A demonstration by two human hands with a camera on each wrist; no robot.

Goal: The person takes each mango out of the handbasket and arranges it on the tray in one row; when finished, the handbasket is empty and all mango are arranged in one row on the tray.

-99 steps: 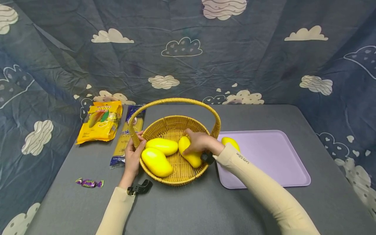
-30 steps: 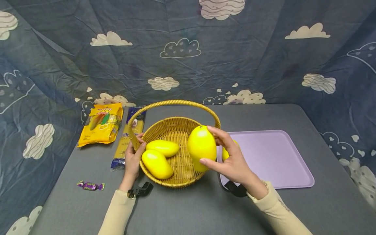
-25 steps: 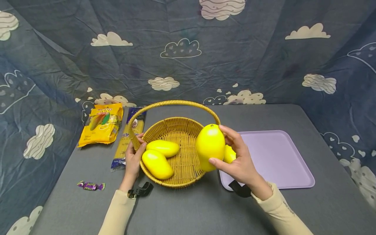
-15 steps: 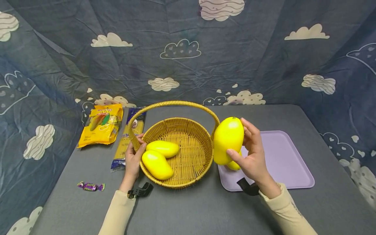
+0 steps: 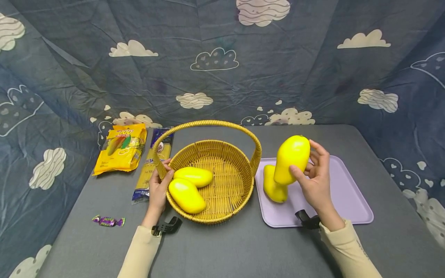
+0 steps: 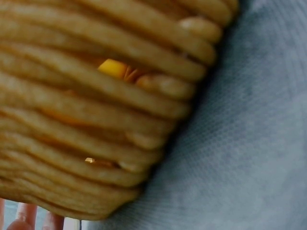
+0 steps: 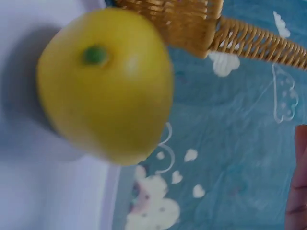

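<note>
In the head view my right hand holds a yellow mango by its right side, thumb in front, above the left part of the lilac tray. A second mango lies on that tray, partly covered by the held one. My left hand grips the left rim of the wicker basket beside the handle's foot. Inside the basket, on the left, lie two mangoes: a rear one and a front one. The left wrist view is filled by the basket's weave, with fingertips below.
Left of the basket lie a pasta packet and an orange candy bag. A purple wrapped candy sits nearer, at the left. The tall basket handle arches over the basket. A cloud-patterned cloth hangs behind the table.
My right hand has lifted a mango out of the basket and carried it right, over the tray. My left hand has stayed on the basket rim.
</note>
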